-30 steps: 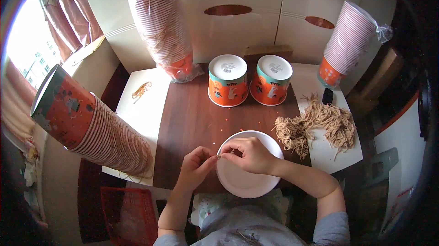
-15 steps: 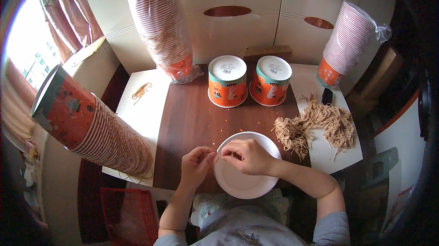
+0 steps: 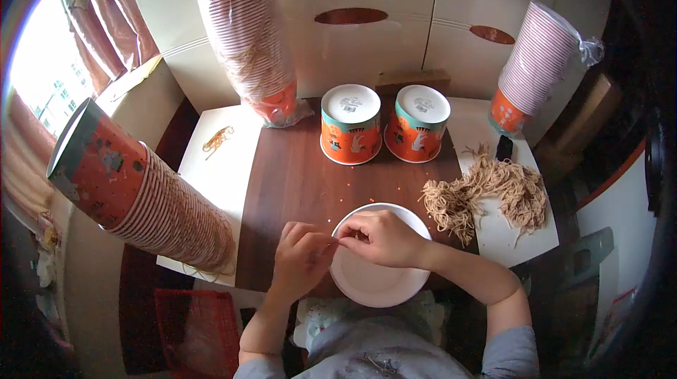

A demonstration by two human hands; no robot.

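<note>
Both hands meet at the near edge of the counter (image 3: 296, 174), over the left rim of a white paper bowl (image 3: 381, 277) that sits mouth up. The left hand (image 3: 302, 258) has its fingers curled in, tips pressed together toward the right hand (image 3: 381, 238), which also bunches its fingertips at the same spot on the rim. Something thin seems to be pinched between them, perhaps an elastic band or a string, but it is too small to tell.

The step in hand looks like fitting or working a small item at the bowl's rim. The next move would likely call for a steady grip with one hand while the other draws the item along or over the rim, without tipping the light bowl.

To the right, on a white sheet (image 3: 493, 238), lies a heap of tan bands or strings (image 3: 486, 192), near the right hand. Far across the counter stand two orange printed bowls (image 3: 384, 125) upside down, side by side. Tall sleeves of stacked bowls stand around: one leaning at far left-centre (image 3: 250, 47), one at far right (image 3: 539, 62), and a large one lying tilted at near left (image 3: 141, 192). A small tan tangle (image 3: 217, 139) lies on the left white sheet.
</note>
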